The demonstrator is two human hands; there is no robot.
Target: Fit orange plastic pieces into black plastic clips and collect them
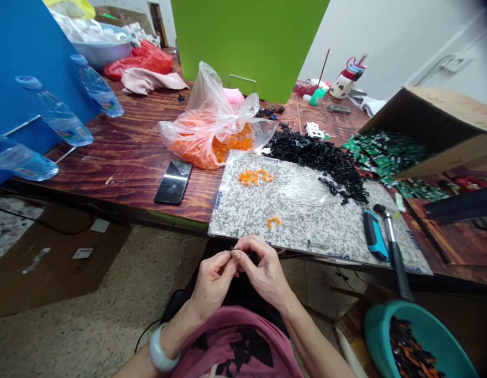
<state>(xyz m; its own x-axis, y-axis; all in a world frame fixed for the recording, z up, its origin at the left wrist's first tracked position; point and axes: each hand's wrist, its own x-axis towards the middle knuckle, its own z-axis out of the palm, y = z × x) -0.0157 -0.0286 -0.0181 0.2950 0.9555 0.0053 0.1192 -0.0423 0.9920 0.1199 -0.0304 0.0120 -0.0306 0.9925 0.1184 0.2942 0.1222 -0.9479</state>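
The person is holding a small black piece (231, 249) in front of their body, just past the front edge of a speckled stone-look board (306, 233). The left hand (212, 286) and the right hand (265, 273) are curled in close together, and their fingertips are pressing together, pinching the piece between them. The piece is too small and too hidden to show its shape. A pale bangle (163, 347) is sitting on the left wrist.

The board is lying at the front edge of the wooden tabletop (125, 168). Little orange pieces (255, 177) are lying on it, and a big heap of black pieces (318, 157) is spreading over its far edge. A blue-handled utility knife (375, 235) and a hammer (393, 247) are lying near its right corner. Down low on the right, a teal basin (416, 336) is holding a mix of black and orange pieces.

Farther back, a clear plastic bag of orange pieces (212, 126) is sitting near a black phone (173, 181). Three water bottles (53, 111) are lining the left edge of the tabletop, and a cardboard box (436, 126) is spilling green packets (385, 157) at the right.
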